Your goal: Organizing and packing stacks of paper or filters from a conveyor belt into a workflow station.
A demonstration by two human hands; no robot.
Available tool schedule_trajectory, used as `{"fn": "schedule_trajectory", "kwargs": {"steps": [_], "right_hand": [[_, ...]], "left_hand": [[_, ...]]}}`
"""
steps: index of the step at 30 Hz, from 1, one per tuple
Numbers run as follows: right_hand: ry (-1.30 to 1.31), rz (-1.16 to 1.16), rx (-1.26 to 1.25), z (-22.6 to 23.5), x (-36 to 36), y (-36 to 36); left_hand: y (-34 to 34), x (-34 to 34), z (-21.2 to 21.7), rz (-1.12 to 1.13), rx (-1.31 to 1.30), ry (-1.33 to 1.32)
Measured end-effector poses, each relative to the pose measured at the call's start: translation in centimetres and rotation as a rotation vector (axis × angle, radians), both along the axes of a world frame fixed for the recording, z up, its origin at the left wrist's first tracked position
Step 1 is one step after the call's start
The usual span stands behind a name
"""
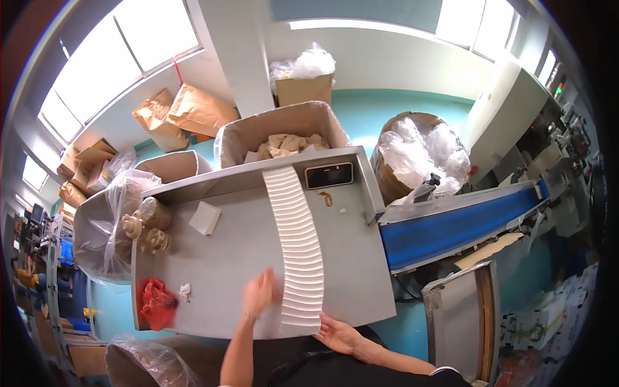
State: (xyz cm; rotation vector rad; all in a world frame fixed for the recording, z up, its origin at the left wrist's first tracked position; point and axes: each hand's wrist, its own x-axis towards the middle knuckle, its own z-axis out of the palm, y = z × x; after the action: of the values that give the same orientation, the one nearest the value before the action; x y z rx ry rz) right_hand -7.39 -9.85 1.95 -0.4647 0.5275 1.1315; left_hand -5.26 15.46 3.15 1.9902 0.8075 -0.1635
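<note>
Right fingers (327, 322), slightly spread, at the near right corner of a white ridged strip (295, 245).
Left fingers (263, 281) blurred, state unclear; worktop (235, 248) stretches wide leftward.

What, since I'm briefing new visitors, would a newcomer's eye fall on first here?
Probably the long, gently curving row of ridged white pieces running down the grey table, with the person's right hand at its near end and the blurred left hand just left of it. Next would likely come the bright blue conveyor belt off the table's right side, then the red plastic bag at its near left corner.
</note>
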Motion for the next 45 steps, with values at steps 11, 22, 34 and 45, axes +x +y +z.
{"fn": "schedule_trajectory", "kwargs": {"steps": [11, 22, 34, 45], "right_hand": [[-0.489, 0.078, -0.266, -3.9, 1.2, 1.7], [-0.58, 0.123, -0.298, -3.3, 6.5, -6.2], [-0.835, -0.3, -0.942, -2.0, 14.5, -6.7], [-0.587, -0.312, -0.745, -0.6, 13.5, -10.6]], "left_hand": [[3.2, 27.0, 3.2, -0.369, 0.806, -0.072], [4.7, 18.3, 0.8, -0.333, 1.162, 0.075], [11.3, -6.2, 2.0, 0.397, 0.405, 0.055], [6.8, -7.3, -0.4, 0.322, 0.603, -0.222]]}}
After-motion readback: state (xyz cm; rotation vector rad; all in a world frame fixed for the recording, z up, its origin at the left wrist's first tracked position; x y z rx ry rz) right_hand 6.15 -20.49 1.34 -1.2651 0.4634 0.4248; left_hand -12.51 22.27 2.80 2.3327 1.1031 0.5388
